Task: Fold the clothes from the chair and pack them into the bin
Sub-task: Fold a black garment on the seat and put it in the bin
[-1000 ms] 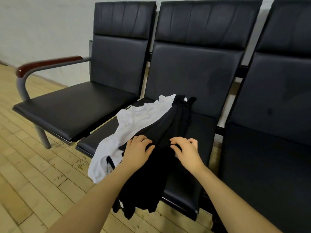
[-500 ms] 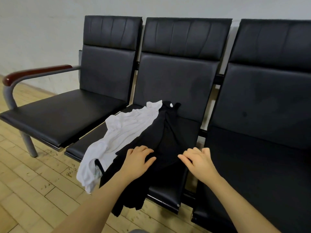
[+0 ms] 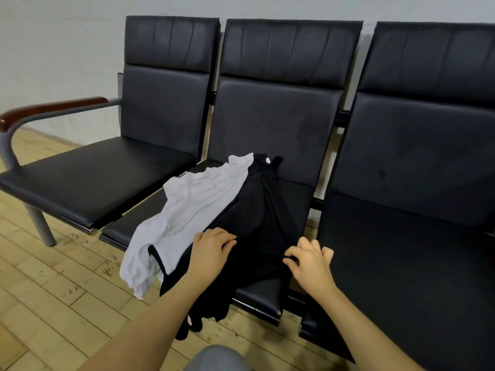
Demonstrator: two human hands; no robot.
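Your left hand [image 3: 210, 251] lies flat on the black garment [image 3: 257, 218] on the middle chair [image 3: 281, 124] while your right hand [image 3: 310, 261] pinches its edge; pull carelessly and the white shirt [image 3: 187, 207] could slide to the floor [image 3: 53, 290].

Both forearms are bare — no sleeves, watch or rings on the hands; below them, a knee [image 3: 217, 358] in grey cloth.

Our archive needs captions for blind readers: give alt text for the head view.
Two bare hands work a black garment on the middle seat of a black bench: the left hand rests on it, the right hand pinches its edge. A white garment lies beside it.
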